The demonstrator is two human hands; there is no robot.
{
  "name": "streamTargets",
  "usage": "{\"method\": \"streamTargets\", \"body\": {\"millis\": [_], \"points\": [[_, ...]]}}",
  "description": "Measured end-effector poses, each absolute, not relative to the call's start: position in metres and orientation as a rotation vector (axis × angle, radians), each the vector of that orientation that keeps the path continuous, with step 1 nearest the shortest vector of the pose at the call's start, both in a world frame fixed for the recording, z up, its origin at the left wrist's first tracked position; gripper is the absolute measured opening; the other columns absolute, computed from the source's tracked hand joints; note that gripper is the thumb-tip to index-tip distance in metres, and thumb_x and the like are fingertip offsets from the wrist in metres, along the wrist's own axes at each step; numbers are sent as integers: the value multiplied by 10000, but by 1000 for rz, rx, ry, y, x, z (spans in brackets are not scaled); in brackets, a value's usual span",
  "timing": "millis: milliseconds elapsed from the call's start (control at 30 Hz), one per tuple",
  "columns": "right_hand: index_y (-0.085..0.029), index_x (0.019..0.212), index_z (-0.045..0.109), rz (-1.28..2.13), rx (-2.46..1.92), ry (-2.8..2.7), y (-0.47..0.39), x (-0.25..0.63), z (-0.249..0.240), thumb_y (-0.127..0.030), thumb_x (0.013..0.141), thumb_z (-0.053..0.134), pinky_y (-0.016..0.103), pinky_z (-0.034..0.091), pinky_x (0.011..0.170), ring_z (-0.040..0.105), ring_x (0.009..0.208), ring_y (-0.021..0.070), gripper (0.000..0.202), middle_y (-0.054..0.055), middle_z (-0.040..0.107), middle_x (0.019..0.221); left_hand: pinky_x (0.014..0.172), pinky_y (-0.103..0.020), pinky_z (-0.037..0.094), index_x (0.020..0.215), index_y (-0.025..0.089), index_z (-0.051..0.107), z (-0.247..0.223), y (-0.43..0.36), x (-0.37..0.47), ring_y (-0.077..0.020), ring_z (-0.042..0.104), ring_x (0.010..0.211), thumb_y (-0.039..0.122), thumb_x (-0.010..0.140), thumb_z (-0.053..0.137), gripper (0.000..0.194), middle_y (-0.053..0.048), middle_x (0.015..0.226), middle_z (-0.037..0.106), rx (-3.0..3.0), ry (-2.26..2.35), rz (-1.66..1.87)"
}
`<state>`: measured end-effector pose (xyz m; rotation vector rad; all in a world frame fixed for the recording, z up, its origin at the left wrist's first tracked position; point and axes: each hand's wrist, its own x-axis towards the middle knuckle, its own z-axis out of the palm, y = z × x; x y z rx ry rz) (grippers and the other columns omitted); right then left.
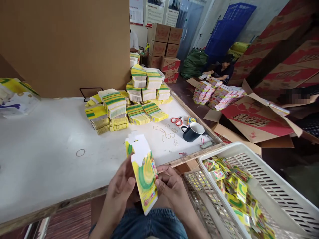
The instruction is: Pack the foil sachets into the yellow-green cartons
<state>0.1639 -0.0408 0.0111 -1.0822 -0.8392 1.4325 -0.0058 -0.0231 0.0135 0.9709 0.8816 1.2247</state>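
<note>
A yellow and green printed carton [144,179] with white open flaps at its top is held tilted over my lap, in front of the table edge. My left hand [121,186] is at the carton's left side, its thumb near the printed face and its other fingers partly hidden behind. My right hand [170,184] pinches the carton's right edge between thumb and fingers. Beyond the carton, stacks of flat yellow and green cartons [116,106] stand on the white table [50,139].
Right of me, a white plastic basket [259,172] holds small yellow packets [240,191]. A dark mug [193,132], red scissors [176,121] and rubber bands [168,135] lie on the table's right part. A person [224,71] sits behind pink boxes [219,93]; an open cardboard box [259,118] is nearer.
</note>
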Motion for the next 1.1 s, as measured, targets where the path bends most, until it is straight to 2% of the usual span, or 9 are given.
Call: {"method": "streamTargets", "body": {"millis": [67, 167, 300, 467, 600, 733, 833, 967, 1100], "points": [[-187, 944, 645, 1462, -1030, -814, -42, 156, 9, -368, 756, 768, 241, 492, 605, 630, 591, 140, 288, -4, 700, 646, 979, -474, 497, 1274, 206, 600, 13, -19, -6, -379, 541, 1237, 511, 765, 688, 600, -144, 1330, 619, 748, 739, 1021], [-185, 906, 682, 1466, -1018, -800, -42, 149, 7, -343, 752, 776, 237, 504, 629, 633, 611, 130, 239, 8, 716, 682, 891, -473, 543, 1185, 223, 667, 13, -15, -6, -378, 637, 1105, 540, 685, 746, 598, -133, 1217, 694, 610, 630, 896], [-209, 916, 725, 1397, -1084, -843, -41, 150, 5, -331, 764, 761, 251, 525, 633, 631, 630, 140, 198, 6, 709, 699, 838, -440, 561, 1115, 222, 708, 13, -14, -5, -356, 682, 1019, 505, 653, 785, 548, -133, 1188, 708, 575, 570, 907], [-201, 921, 753, 1309, -1182, -961, -42, 151, 8, -347, 743, 769, 309, 534, 788, 671, 856, 218, 231, 51, 740, 861, 803, -371, 569, 1026, 194, 733, 11, -11, 2, -294, 707, 948, 377, 697, 796, 382, -104, 992, 774, 554, 718, 1014], [-173, 832, 743, 1235, -1272, -1072, -43, 145, 6, -379, 822, 674, 294, 527, 719, 655, 776, 208, 217, 58, 725, 797, 734, -338, 581, 1033, 164, 692, 9, -10, 8, -262, 720, 874, 391, 749, 744, 367, -84, 934, 777, 619, 901, 1094], [-160, 806, 702, 1107, -1352, -1109, -42, 142, 0, -385, 872, 597, 282, 518, 676, 637, 741, 200, 257, 71, 708, 791, 714, -308, 582, 1115, 167, 591, 11, -12, 11, -251, 717, 898, 416, 765, 711, 445, -96, 1020, 755, 798, 1053, 1097], [-179, 943, 663, 1096, -1339, -1124, -40, 146, 1, -340, 866, 622, 279, 532, 700, 653, 782, 201, 182, 65, 703, 852, 765, -302, 571, 1252, 228, 407, 13, -15, 7, -230, 715, 935, 345, 743, 743, 621, -86, 1091, 731, 903, 1109, 1162], [-256, 1291, 512, 1155, -1166, -1223, -38, 157, 9, -257, 879, 621, 299, 544, 764, 655, 862, 188, 426, 64, 684, 1044, 775, -362, 569, 1296, 263, 236, 14, -19, -4, -250, 719, 923, 300, 797, 699, 682, -71, 1004, 736, 953, 1004, 1106], [-277, 1279, 554, 1151, -1089, -1376, -36, 168, 19, -243, 897, 600, 301, 517, 819, 623, 962, 192, 386, 65, 649, 1135, 779, -361, 556, 1276, 283, 309, 16, -19, -17, -244, 704, 915, 274, 837, 660, 561, -59, 998, 717, 1023, 873, 983]]}}
